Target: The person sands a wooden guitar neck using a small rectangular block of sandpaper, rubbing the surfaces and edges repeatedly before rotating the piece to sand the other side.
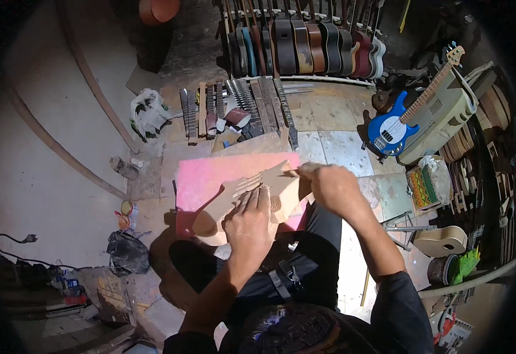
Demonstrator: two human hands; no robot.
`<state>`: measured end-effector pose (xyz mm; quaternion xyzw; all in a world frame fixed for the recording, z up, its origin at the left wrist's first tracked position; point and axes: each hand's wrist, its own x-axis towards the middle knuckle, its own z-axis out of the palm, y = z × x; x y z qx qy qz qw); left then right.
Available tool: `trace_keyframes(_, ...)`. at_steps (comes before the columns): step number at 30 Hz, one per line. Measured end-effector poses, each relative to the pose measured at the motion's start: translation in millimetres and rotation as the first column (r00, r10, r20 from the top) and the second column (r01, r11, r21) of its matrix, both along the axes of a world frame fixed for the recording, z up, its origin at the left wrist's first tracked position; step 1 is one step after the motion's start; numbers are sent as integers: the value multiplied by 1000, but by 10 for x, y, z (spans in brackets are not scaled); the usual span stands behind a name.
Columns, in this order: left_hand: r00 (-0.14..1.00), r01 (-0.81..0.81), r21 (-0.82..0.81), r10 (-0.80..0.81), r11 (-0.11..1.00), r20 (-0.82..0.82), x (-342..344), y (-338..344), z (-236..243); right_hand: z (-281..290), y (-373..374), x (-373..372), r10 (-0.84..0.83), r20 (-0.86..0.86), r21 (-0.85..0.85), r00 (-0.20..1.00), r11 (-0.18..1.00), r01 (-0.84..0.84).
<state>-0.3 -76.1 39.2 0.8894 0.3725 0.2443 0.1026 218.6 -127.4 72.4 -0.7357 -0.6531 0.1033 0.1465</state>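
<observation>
A pale, unfinished wooden guitar body [212, 219] lies on a pink board [202, 176] over my lap. It has horns and cut-out areas, with darker patches on its face. My left hand [251, 218] rests flat on the body, fingers stretched out and close together. At the body's far right end is my right hand [332, 187], closed, its knuckles up. A thin dark piece shows between that hand and the wood, too small to name. The fingers hide the rest of what is gripped.
Beyond the board lie several fretted necks and wood strips [258, 103]. A rack of guitars [305, 47] stands at the back. On the right, a blue bass guitar [392, 127] leans on a pale case. Cans [127, 212] and a black bag [128, 252] sit to my left.
</observation>
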Motion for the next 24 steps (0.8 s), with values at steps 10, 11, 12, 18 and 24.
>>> trace_keyframes(10, 998, -24, -10, 23, 1000, -58, -87, 16, -21, -31, -93, -395, 112, -178, 139, 978, 986, -88)
trace_keyframes(11, 993, -62, -32, 59, 998, -100, -95, 8, -34, 117, -153, -567, 272, -334, 250, 902, 949, -194)
trace_keyframes(12, 985, -106, -47, 99, 993, -143, -113, 5, -20, 76, -143, -540, 274, -349, 233, 896, 952, -201)
trace_keyframes(18, 992, -88, -103, 77, 991, -101, -47, 92, 42, -227, -116, -627, 77, -316, 318, 946, 948, 29)
trace_keyframes(24, 999, -41, -188, 34, 981, -39, -83, 183, 77, -339, -68, -410, -14, -288, 269, 958, 958, 95)
